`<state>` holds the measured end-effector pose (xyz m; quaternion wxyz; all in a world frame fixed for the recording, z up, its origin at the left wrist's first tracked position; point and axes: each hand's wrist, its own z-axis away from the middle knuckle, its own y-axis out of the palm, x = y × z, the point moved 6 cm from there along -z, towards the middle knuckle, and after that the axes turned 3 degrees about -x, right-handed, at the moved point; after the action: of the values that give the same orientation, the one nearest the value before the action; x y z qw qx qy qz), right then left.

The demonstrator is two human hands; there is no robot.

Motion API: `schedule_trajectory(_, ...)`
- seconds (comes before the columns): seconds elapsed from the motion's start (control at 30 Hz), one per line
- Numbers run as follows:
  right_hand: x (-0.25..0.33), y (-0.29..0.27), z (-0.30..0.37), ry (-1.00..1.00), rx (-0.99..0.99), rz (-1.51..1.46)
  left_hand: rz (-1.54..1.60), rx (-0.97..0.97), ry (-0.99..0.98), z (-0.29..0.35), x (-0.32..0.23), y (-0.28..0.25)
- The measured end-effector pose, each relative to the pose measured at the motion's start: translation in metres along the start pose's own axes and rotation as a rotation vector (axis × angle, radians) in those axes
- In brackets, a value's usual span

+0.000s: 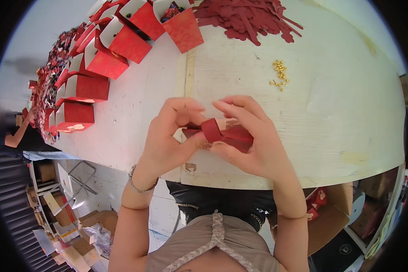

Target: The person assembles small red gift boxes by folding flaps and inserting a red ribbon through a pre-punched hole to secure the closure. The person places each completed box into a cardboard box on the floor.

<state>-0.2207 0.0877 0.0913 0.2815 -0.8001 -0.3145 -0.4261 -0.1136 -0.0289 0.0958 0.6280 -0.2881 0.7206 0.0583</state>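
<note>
No writing can be read; a round pale mark [345, 249] on a black panel [333, 257] is too small.

- Right of the right grip [264, 141], the tabletop [344, 113] offers a wide open passage.
- Left of the left grip [165, 136], a bare strip runs to red cartons [105, 64], which block the way.
- Ahead, small gold pins [280, 71], then a dark-red paper-strip heap [249, 19], obstruct.

On the tabletop [340, 118], the held piece [238, 137] sits at the near middle, between left hand [172, 131] and right hand [258, 138]. Beads [280, 72] lie beyond, slightly right; behind them, strips [244, 18]. Boxes [129, 41] line the left, with packets [50, 90] farther left. A carton [342, 197] stands below the near right edge.
</note>
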Motion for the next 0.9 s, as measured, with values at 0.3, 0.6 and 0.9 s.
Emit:
schedule_trajectory(0.3,-0.009,0.015,0.02,0.247,-0.136,-0.301,-0.033,-0.192,0.222,0.022,0.005,0.005)
schedule_trajectory(0.6,0.003,0.007,0.023,0.097,0.021,0.114,-0.197,-0.142,0.358,0.031,0.0,0.009)
schedule_trajectory(0.9,0.049,-0.077,0.05,0.205,0.56,0.281,-0.527,-0.341,0.555,-0.08,-0.013,-0.048)
